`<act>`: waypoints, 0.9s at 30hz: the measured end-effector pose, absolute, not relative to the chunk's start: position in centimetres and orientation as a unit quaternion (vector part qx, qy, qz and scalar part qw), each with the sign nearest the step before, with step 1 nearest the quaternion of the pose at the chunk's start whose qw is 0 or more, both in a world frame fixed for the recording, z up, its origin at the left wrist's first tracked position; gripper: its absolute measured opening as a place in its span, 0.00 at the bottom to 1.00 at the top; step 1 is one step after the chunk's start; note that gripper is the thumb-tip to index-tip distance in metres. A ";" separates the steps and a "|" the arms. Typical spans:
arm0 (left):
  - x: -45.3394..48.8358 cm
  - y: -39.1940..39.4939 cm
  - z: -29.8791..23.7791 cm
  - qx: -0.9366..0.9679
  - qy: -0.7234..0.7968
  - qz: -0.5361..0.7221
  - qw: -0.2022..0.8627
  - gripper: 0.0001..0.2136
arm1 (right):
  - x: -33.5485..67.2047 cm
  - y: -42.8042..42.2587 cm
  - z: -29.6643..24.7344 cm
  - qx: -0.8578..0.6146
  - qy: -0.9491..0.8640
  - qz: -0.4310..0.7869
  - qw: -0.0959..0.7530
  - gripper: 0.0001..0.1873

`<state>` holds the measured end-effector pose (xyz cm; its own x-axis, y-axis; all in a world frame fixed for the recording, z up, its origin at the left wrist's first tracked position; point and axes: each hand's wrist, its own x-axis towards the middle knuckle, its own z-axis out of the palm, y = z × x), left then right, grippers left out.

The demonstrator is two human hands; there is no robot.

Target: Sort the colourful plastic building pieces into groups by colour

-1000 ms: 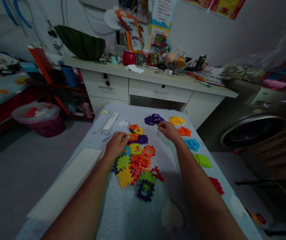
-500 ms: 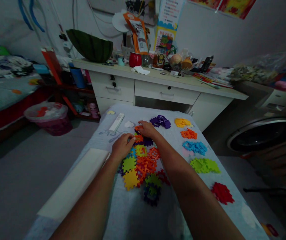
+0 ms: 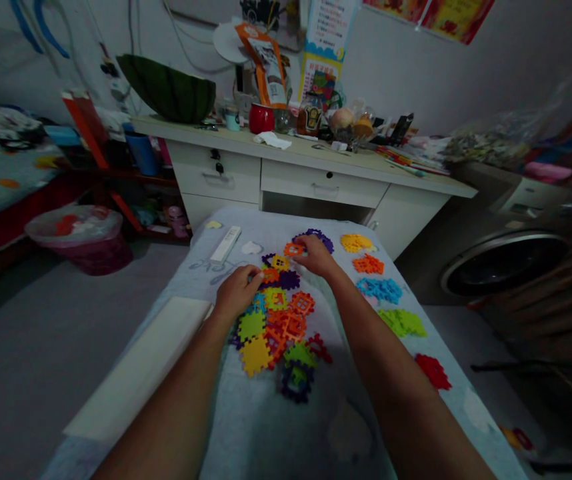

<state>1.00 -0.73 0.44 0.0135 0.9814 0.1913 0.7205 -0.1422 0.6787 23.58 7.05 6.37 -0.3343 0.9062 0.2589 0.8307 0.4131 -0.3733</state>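
Left grip (image 3: 237, 289) and right grip (image 3: 317, 255) are bare, like the tapering forearms (image 3: 381, 340).

And we're in somebody's home here: front-loading washing machine (image 3: 506, 260) one side, bed (image 3: 11, 193) the other, watermelon half (image 3: 169, 91) up on the drawered cabinet (image 3: 216, 167)!

A: Toothed tiles (image 3: 255, 355)?
B: Plastic by the look, smooth, mostly matt.
A: Cloth covering (image 3: 246, 433) beneath?
B: Soft, matt, faintly napped.
A: Drawer front (image 3: 291, 177)?
B: Smooth, low sheen, possibly laminate.
A: Red pot (image 3: 261, 119)?
B: Glossy; material unclear. Jar (image 3: 309, 117): glass, shiny. Pouch (image 3: 269, 70): slick plastic film. Tissue (image 3: 273, 140): matt paper, crumpled.
A: Washing machine (image 3: 461, 213)?
B: Satin metallic casing; door (image 3: 506, 263) dark, glassy. Bin liner (image 3: 56, 219): thin, wrinkled plastic.
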 end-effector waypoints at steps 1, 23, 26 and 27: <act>1.0 -0.7 0.4 0.682 0.622 0.326 0.203 0.15 | 25.2 6.8 6.7 -0.548 -0.801 0.082 0.224 0.19; 1.1 -0.9 0.9 0.686 0.615 0.331 0.206 0.16 | 43.9 5.8 6.5 -0.768 -0.613 0.061 0.173 0.13; 1.2 -0.9 1.0 0.682 0.617 0.344 0.189 0.17 | 42.7 5.4 7.1 -0.768 -0.614 0.043 0.178 0.13; 1.2 -1.0 1.1 0.682 0.619 0.348 0.177 0.17 | 41.9 5.1 7.3 -0.760 -0.622 0.035 0.184 0.13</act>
